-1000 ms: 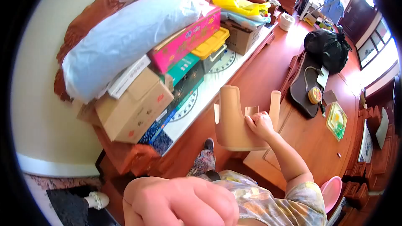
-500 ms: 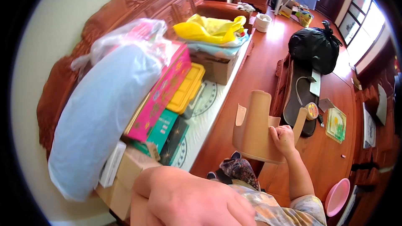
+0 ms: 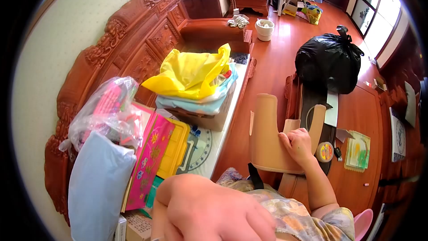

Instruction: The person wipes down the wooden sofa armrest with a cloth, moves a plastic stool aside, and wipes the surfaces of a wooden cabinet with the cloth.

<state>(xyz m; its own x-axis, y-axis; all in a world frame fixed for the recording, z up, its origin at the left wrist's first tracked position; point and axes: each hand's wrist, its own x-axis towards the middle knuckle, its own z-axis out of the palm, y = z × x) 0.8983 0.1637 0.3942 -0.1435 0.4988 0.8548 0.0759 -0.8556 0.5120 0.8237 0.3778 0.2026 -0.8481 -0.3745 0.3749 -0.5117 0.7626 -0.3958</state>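
Note:
My right hand [image 3: 296, 146] grips the lower edge of a stiff tan panel [image 3: 269, 145] with a deep U-shaped cut-out and a stitched-looking rim. Its thumb lies over the near face. The panel is held upright above the floor, beside the wooden table. Close to the camera, at the bottom middle, is my left hand [image 3: 218, 207], its back towards me and its fingers curled down. Whatever those fingers hold, if anything, is hidden.
On the carved wooden bench [image 3: 147, 40] at left lie a yellow bag [image 3: 191, 73], a pink box [image 3: 149, 165] and a pale blue bundle [image 3: 100, 187]. A black garbage bag [image 3: 330, 60] rests on the table [image 3: 347, 174] at right, near a round tub [image 3: 325, 151]. A white bin [image 3: 264, 30] stands behind.
The camera view has shifted, so the bench items appear lower and further left. The tan panel faces me more squarely. My right hand keeps its grip; my left hand remains curled near the camera.

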